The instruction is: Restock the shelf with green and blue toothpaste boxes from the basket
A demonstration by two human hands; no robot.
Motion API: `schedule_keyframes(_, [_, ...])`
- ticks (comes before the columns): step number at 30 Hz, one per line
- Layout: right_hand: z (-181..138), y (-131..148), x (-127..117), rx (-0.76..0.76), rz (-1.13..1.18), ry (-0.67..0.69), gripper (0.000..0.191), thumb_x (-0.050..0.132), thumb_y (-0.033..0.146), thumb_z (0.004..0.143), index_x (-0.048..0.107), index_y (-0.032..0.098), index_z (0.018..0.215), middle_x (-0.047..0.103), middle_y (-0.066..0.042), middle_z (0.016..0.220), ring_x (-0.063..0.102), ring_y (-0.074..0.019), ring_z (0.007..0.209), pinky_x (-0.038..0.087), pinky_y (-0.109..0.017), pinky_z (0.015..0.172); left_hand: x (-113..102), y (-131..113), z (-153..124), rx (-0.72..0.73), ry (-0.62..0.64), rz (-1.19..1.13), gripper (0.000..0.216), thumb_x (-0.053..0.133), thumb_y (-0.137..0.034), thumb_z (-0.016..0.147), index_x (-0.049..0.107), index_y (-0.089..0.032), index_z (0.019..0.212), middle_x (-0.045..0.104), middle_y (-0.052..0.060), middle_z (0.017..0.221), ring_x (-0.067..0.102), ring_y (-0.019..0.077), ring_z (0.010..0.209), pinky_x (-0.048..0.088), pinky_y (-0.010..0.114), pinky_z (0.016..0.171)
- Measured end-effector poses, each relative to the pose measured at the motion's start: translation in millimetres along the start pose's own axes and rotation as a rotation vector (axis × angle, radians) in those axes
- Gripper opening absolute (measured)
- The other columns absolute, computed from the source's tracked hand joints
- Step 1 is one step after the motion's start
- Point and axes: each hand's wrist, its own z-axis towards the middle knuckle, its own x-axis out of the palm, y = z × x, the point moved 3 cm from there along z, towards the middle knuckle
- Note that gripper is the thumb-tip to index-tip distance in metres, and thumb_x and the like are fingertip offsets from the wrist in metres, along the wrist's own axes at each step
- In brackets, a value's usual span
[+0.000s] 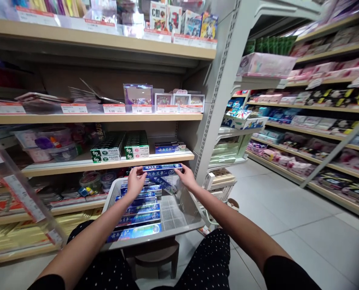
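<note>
Between my two hands is a blue toothpaste box [162,170], held level by its ends just below the shelf edge. My left hand [137,181] grips its left end, and my right hand [185,175] pinches the right end. Under them a grey plastic basket [182,229] holds several more blue boxes [143,219] lying in a row on its left side. One blue box [166,185] lies slanted near the basket's back. On the shelf [179,157] ahead, a low stack of blue boxes [170,147] stands at the right, beside green-and-white boxes [137,147].
The basket rests on a brown stool [158,257] between my knees. A grey shelf upright [212,92] stands right of the shelves. Plastic tubs [55,141] fill the shelf's left part. A slanted clear price strip [22,193] juts out at left. Tiled floor [276,201] lies to the right.
</note>
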Motion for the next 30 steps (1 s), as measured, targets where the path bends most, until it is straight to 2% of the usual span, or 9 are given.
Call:
schedule_keyframes(5, [67.4, -0.5, -44.9, -0.038, -0.085, -0.122, 0.051, 0.063, 0.042, 0.08, 0.059, 0.02, 0.126, 0.068, -0.008, 0.116, 0.059, -0.0273, 0.112, 0.044, -0.041, 0.1, 68.3, -27.0, 54.5, 0.032, -0.093, -0.151, 0.034, 0.062, -0.018, 0.08, 0.058, -0.013, 0.114, 0.057, 0.014, 0.119, 0.064, 0.0196, 0.102, 0.054, 0.035, 0.091])
schedule_keyframes(9, [102.0, -15.0, -54.4, 0.002, -0.174, -0.142, 0.057, 0.065, 0.037, 0.08, 0.053, 0.018, 0.132, 0.063, -0.011, 0.125, 0.055, -0.0278, 0.12, 0.04, -0.042, 0.106, 97.1, -26.5, 82.0, 0.023, -0.1, -0.039, 0.032, 0.059, -0.014, 0.082, 0.06, -0.013, 0.113, 0.058, 0.016, 0.12, 0.064, 0.0219, 0.103, 0.052, 0.039, 0.094])
schedule_keyframes(13, [120.1, -30.2, -49.8, 0.02, -0.245, -0.131, 0.059, 0.065, 0.028, 0.079, 0.05, 0.016, 0.135, 0.061, -0.012, 0.13, 0.056, -0.0268, 0.121, 0.039, -0.041, 0.107, 106.6, -12.6, 96.2, -0.003, -0.076, 0.047, 0.034, 0.06, -0.017, 0.082, 0.06, -0.015, 0.116, 0.065, 0.014, 0.115, 0.065, 0.024, 0.102, 0.05, 0.042, 0.096])
schedule_keyframes(19, [139.8, -39.3, -42.2, 0.005, -0.19, -0.112, 0.059, 0.064, 0.025, 0.079, 0.05, 0.015, 0.135, 0.061, -0.012, 0.129, 0.059, -0.0252, 0.118, 0.041, -0.039, 0.105, 116.8, -0.5, 108.8, -0.039, -0.079, 0.081, 0.036, 0.053, -0.018, 0.087, 0.052, -0.014, 0.123, 0.064, 0.017, 0.116, 0.063, 0.0242, 0.107, 0.047, 0.04, 0.095])
schedule_keyframes(25, [153.7, -39.0, -40.8, -0.01, -0.285, -0.092, 0.053, 0.062, 0.024, 0.08, 0.053, 0.013, 0.131, 0.065, -0.014, 0.122, 0.061, -0.0264, 0.11, 0.044, -0.04, 0.1, 118.1, -13.1, 115.3, -0.003, -0.038, 0.279, 0.033, 0.047, -0.019, 0.09, 0.05, -0.012, 0.122, 0.066, 0.019, 0.105, 0.063, 0.029, 0.101, 0.047, 0.042, 0.089])
schedule_keyframes(30, [163.2, -40.6, -39.6, -0.014, -0.325, -0.086, 0.051, 0.061, 0.025, 0.08, 0.054, 0.014, 0.13, 0.066, -0.014, 0.119, 0.063, -0.0272, 0.107, 0.045, -0.04, 0.097, 117.8, -21.3, 122.4, -0.051, 0.004, 0.404, 0.032, 0.045, -0.02, 0.089, 0.05, -0.008, 0.119, 0.065, 0.022, 0.101, 0.063, 0.0341, 0.1, 0.046, 0.044, 0.088])
